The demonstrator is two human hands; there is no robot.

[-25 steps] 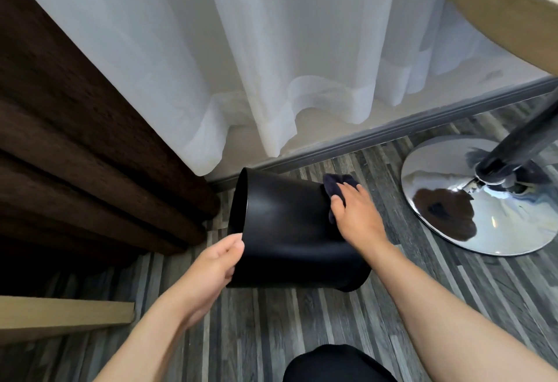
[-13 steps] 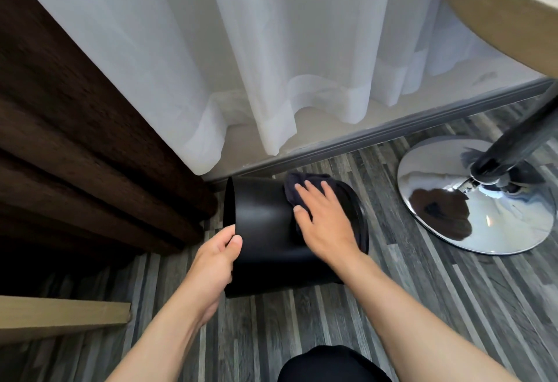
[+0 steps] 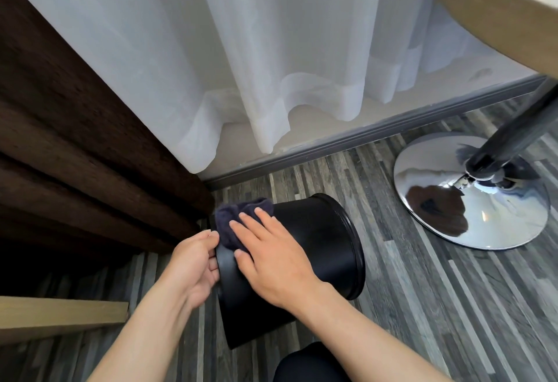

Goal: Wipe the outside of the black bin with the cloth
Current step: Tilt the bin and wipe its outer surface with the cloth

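The black bin [image 3: 320, 245] lies tipped on its side on the striped grey floor, its ringed end facing right. A dark navy cloth [image 3: 238, 218] is bunched on the upper left of the bin's outer wall. My right hand [image 3: 271, 257] presses flat on the cloth, fingers spread and pointing up-left. My left hand [image 3: 196, 267] grips the bin's left end, thumb on its edge beside the cloth.
A dark brown curtain [image 3: 75, 146] hangs at the left, a sheer white curtain [image 3: 271, 64] behind. A chrome table base [image 3: 471, 197] with a black post stands to the right, under a wooden tabletop [image 3: 498, 4]. A wooden edge [image 3: 60, 312] sits lower left.
My right hand slid the cloth leftward across the bin's wall, from the ringed end to the left end. The bin turned, and my left hand shifted its grip on the end.
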